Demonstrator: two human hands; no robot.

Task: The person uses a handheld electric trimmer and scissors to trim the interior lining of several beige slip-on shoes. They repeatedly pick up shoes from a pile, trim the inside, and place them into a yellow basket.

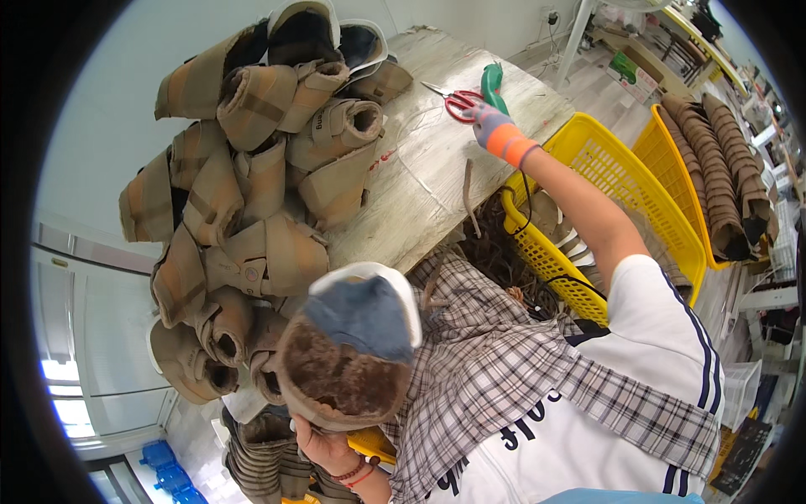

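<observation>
My left hand [326, 447], bare with beaded bracelets at the wrist, is closed on the lower edge of a boot upper [336, 336]. The piece shows brown fleece lining, a dark blue patch and a white rim, and it hides part of my fingers. Out over the worktable [411, 185], my right hand [489, 120] wears a grey and orange glove. Its fingers are closed at the red handles of a pair of scissors [460, 104], whose blades point away to the left. Just beyond that hand lies a green tool [494, 86], its kind unclear.
Brown boot uppers [260, 185] are piled high along the table's left side. Yellow plastic baskets [655, 197] stand at the right, one holding stacked brown pieces [714, 172]. More nested uppers [264, 458] sit low at the left. Brown scraps [483, 252] gather below the table edge.
</observation>
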